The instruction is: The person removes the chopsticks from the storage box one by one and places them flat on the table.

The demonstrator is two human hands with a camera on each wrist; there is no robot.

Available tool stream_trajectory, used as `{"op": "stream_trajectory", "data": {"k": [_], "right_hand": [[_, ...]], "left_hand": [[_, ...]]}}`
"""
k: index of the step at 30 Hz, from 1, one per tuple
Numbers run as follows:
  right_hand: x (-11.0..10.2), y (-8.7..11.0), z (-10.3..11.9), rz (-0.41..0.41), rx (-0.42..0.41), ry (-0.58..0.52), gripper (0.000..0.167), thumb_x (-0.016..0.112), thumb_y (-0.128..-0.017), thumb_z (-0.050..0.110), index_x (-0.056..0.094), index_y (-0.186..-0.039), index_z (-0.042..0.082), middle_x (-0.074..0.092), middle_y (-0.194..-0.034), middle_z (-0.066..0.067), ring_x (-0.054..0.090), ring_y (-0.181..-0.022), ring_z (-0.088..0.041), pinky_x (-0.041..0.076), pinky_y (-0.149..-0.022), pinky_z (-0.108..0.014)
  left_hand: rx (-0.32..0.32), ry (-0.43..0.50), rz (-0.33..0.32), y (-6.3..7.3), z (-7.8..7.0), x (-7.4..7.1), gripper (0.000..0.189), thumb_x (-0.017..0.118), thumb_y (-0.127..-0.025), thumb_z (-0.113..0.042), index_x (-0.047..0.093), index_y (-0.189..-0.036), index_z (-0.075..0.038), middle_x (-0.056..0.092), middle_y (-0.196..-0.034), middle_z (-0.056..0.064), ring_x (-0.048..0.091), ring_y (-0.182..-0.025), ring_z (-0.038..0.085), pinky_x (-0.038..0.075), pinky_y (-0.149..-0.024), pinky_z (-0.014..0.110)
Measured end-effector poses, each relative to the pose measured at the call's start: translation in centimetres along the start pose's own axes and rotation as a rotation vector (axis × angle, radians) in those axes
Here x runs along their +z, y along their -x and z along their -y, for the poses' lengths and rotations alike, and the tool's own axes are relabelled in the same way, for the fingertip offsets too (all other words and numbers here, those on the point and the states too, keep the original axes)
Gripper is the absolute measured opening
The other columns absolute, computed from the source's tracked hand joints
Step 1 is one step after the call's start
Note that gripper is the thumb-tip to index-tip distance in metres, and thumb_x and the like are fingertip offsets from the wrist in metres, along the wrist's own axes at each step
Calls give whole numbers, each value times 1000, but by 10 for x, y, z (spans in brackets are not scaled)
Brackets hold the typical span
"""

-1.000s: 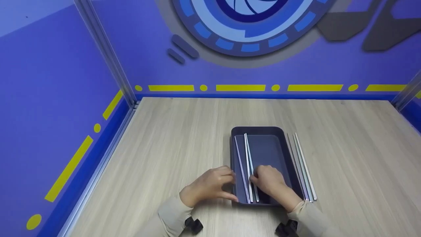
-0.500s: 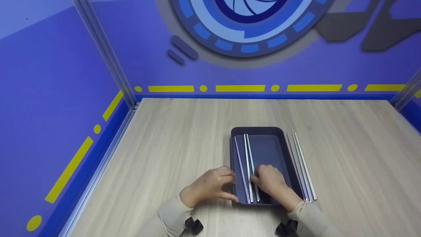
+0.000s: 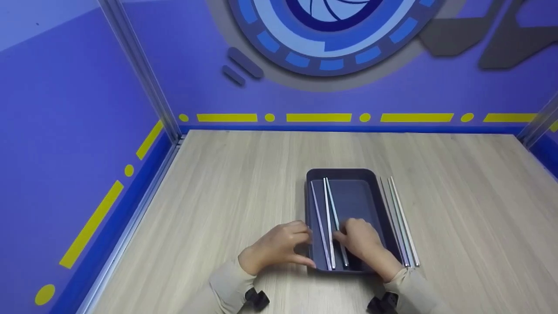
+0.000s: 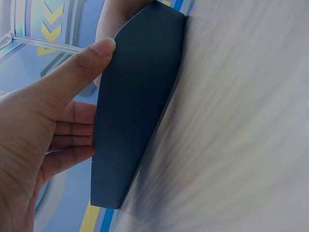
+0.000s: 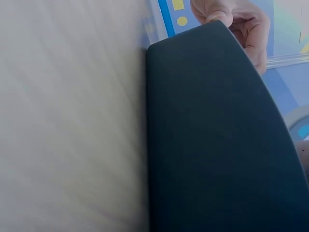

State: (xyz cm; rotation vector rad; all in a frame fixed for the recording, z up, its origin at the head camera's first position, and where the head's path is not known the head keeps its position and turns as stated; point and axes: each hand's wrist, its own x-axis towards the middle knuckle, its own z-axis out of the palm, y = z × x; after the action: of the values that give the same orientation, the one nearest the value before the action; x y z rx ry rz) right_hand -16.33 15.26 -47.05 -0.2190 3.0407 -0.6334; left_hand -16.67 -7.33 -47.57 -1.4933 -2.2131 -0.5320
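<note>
Because the dark grey, rectangular plastic tray lies loose on the pale wood-grain table, my left hand grips its left rim at the near corner, presumably to steady it. Inside, my right hand seems to pinch the slim, pale blue-green metal chopstick, apart from the silver metal chopstick and purple metal chopstick at its near end. More metal chopsticks lie just outside the right wall, probably grouped separately.
</note>
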Motion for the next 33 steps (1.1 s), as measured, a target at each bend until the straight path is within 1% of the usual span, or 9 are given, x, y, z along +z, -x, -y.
{"op": "stream_trajectory", "data": {"k": [4, 11, 19, 24, 29, 33], "right_hand": [[-4, 1, -2, -15, -6, -1, 29, 69, -81, 21, 53, -59, 13, 45, -55, 3, 43, -51, -15, 35, -47, -29], [-11, 4, -9, -39, -22, 1, 26, 67, -81, 19, 53, -61, 13, 45, -56, 3, 43, -52, -15, 36, -46, -30], [-17, 5, -16, -60, -18, 18, 29, 67, -80, 20, 48, -59, 14, 43, -55, 2, 43, -53, -18, 37, -47, -32], [-21, 6, -19, -52, 0, 15, 30, 67, -81, 20, 47, -59, 14, 42, -55, 2, 43, -53, -18, 35, -46, -30], [-24, 7, -23, -68, -12, 13, 28, 66, -80, 18, 48, -59, 13, 41, -54, 2, 41, -52, -16, 33, -46, -29], [-27, 7, -27, -70, -14, 12, 25, 65, -80, 17, 49, -60, 12, 42, -54, 2, 40, -52, -16, 31, -46, -28]], "left_hand": [[14, -23, -3, 0, 0, 0, 48, 78, -66, -56, 65, -82, -12, 65, -91, -3, 60, -85, 9, 52, -80, 12], [-5, 4, -7, 0, 0, 2, 47, 80, -65, -53, 65, -80, -12, 66, -91, -3, 61, -85, 9, 53, -80, 13], [7, -6, -18, 0, 0, 1, 47, 80, -64, -53, 65, -80, -12, 66, -91, -2, 62, -86, 10, 53, -82, 13], [12, -9, -19, 0, 0, 1, 47, 80, -64, -54, 65, -81, -12, 66, -91, -2, 61, -85, 10, 53, -81, 13], [8, -8, -15, 0, 1, 2, 47, 81, -63, -53, 66, -81, -12, 67, -92, -1, 62, -86, 10, 53, -83, 13], [13, -5, -16, 0, 1, 2, 48, 81, -63, -53, 66, -81, -11, 67, -92, -1, 62, -86, 10, 53, -82, 14]]}}
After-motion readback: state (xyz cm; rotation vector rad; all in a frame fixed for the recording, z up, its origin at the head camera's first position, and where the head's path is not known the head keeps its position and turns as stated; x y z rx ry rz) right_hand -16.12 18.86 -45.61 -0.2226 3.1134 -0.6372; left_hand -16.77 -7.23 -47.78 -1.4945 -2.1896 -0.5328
